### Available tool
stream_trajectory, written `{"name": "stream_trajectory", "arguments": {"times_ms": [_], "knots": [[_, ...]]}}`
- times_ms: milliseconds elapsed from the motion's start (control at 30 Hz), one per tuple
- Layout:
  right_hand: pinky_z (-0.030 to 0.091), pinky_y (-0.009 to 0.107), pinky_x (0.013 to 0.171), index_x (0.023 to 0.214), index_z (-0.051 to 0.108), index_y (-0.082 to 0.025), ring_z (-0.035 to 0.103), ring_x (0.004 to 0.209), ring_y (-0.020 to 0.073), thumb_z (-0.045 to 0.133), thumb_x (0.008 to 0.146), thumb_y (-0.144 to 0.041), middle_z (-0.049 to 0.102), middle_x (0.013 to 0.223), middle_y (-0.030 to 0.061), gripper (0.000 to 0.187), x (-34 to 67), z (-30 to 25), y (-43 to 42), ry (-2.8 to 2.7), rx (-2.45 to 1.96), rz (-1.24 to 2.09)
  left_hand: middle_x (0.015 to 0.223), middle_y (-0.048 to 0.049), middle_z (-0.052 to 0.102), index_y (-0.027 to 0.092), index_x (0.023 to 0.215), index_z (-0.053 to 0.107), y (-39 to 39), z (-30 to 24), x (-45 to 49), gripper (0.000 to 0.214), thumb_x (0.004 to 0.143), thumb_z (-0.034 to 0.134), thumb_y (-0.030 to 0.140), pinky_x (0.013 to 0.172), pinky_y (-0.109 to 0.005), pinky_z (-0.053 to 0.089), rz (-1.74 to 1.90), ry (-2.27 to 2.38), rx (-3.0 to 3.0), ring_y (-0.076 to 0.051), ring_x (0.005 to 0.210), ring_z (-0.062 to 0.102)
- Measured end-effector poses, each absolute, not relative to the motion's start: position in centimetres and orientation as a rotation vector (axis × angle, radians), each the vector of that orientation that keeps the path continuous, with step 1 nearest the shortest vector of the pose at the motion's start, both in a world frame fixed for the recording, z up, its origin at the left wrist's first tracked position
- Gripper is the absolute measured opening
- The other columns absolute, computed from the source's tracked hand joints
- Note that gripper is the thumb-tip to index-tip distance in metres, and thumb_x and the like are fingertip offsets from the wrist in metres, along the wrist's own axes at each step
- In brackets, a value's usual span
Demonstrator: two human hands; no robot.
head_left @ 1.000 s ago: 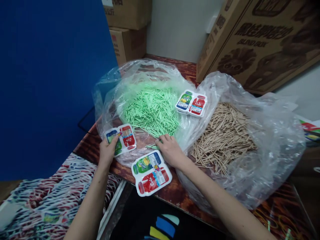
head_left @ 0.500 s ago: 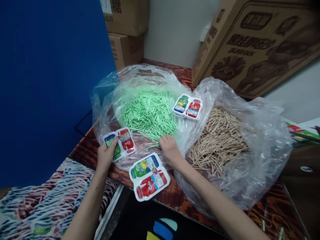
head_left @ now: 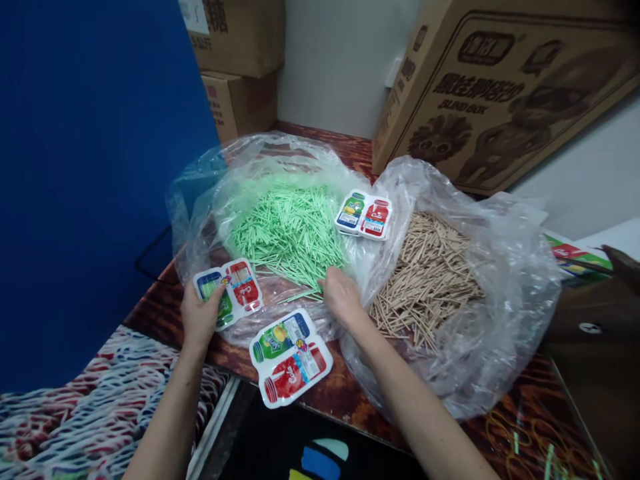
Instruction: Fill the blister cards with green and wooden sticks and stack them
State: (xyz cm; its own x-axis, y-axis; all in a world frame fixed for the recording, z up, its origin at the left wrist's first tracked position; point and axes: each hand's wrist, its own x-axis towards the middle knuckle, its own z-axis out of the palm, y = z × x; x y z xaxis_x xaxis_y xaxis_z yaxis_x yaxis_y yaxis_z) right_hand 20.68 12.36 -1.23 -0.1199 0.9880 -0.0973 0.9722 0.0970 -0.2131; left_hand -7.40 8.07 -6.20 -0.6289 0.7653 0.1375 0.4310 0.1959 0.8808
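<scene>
My left hand (head_left: pixel 201 313) grips a bottle-printed packet (head_left: pixel 245 287), its thumb across the green half; green sticks show in one window and tan ones in the other. At the front edge of a pile of thin green sticks (head_left: pixel 295 230), my right hand (head_left: pixel 343 298) is closed, with a few stick ends meeting its fingertips. How many sticks it pinches is hidden. Between my forearms lies a larger green-and-red printed packet (head_left: pixel 291 357). A small stack of similar packets (head_left: pixel 364 215) rests on the plastic to the right of the green pile.
Tan sticks (head_left: pixel 430 273) lie heaped on a clear plastic bag (head_left: pixel 505 313) at the right. A big cardboard box (head_left: pixel 450 100) leans behind. A blue panel (head_left: pixel 100 167) bounds the left side. Rubber bands (head_left: pixel 515 433) lie at the table's right corner.
The view has shifted slightly, so most things sit a little further left. My left hand still holds the packet. My right hand stays at the green pile's edge, its fingers drawn in slightly.
</scene>
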Motion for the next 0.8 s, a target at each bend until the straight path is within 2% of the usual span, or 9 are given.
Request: {"name": "stream_trajectory", "arguments": {"times_ms": [67,133,300,400,500,567,667,800], "knots": [[0.039,0.033,0.074,0.1,0.055,-0.01,0.062,0.091,0.0257,0.049,0.091,-0.02,0.066,0.099,0.0187,0.016,20.1,-1.2,12.0,-2.349,-2.061,0.317,0.102,-0.0069,0.067,0.018,0.115,0.059,8.3,-6.1,-7.5,0.053,0.069,0.069,0.043,0.083,-0.035,0.05,1.436,2.18,1.14,-0.024,0.09,0.064],[0.04,0.033,0.074,0.099,0.056,-0.011,0.063,0.091,0.0263,0.048,0.09,-0.017,0.066,0.098,0.0178,0.013,20.0,-1.4,12.2,-2.329,-2.034,0.389,0.107,-0.0086,0.067,0.018,0.118,0.058,8.6,-5.9,-7.6,0.054,0.07,0.068,0.04,0.088,-0.037,0.048,1.438,2.227,1.151,-0.025,0.095,0.063],[0.041,0.032,0.076,0.077,0.053,-0.017,0.061,0.093,0.024,0.049,0.085,-0.017,0.065,0.095,0.0123,0.009,21.3,-1.9,14.3,-1.842,-1.884,0.826,0.118,-0.0126,0.063,0.018,0.127,0.053,8.6,-5.0,-7.6,0.058,0.074,0.065,0.038,0.094,-0.041,0.044,1.418,2.342,1.271,-0.029,0.106,0.06],[0.045,0.028,0.068,0.074,0.048,-0.019,0.063,0.077,0.0187,0.044,0.086,-0.02,0.066,0.081,0.0055,0.013,21.8,-1.6,15.4,-1.72,-1.839,0.952,0.128,-0.019,0.055,0.013,0.131,0.049,7.8,-3.8,-6.6,0.059,0.078,0.062,0.038,0.103,-0.046,0.035,1.528,2.447,1.469,-0.033,0.121,0.048],[0.047,0.026,0.059,0.079,0.045,-0.021,0.061,0.06,0.0146,0.04,0.089,-0.026,0.064,0.067,-0.0011,0.012,21.9,-0.8,15.7,-1.495,-1.666,1.187,0.135,-0.0192,0.048,0.014,0.13,0.05,6.7,-2.4,-4.6,0.055,0.081,0.06,0.035,0.108,-0.046,0.028,1.645,2.403,1.63,-0.032,0.129,0.04],[0.049,0.026,0.058,0.08,0.043,-0.022,0.061,0.056,0.0137,0.049,0.087,-0.03,0.061,0.061,-0.0041,0.012,21.9,-0.3,15.6,-1.187,-1.421,1.457,0.134,-0.0167,0.048,0.016,0.126,0.053,6.3,-1.6,-2.9,0.048,0.082,0.059,0.032,0.108,-0.044,0.03,1.674,2.267,1.696,-0.03,0.128,0.041],[0.049,0.025,0.055,0.076,0.041,-0.022,0.056,0.05,0.0105,0.064,0.079,-0.029,0.055,0.058,-0.0071,0.024,22.2,0.3,15.3,-0.812,-1.096,1.803,0.122,-0.0109,0.058,0.019,0.112,0.061,6.3,-0.8,0.1,0.03,0.085,0.055,0.029,0.104,-0.041,0.036,1.596,1.893,1.734,-0.025,0.119,0.051],[0.039,0.018,0.046,0.07,0.041,-0.019,0.043,0.045,0.0052,0.068,0.077,-0.023,0.05,0.058,-0.0074,0.027,22.7,0.5,13.7,-0.713,-0.932,2.052,0.107,-0.0091,0.066,0.018,0.1,0.065,7.5,-0.1,3.9,0.024,0.084,0.057,0.033,0.089,-0.036,0.047,1.416,1.503,1.41,-0.023,0.102,0.061]]}}
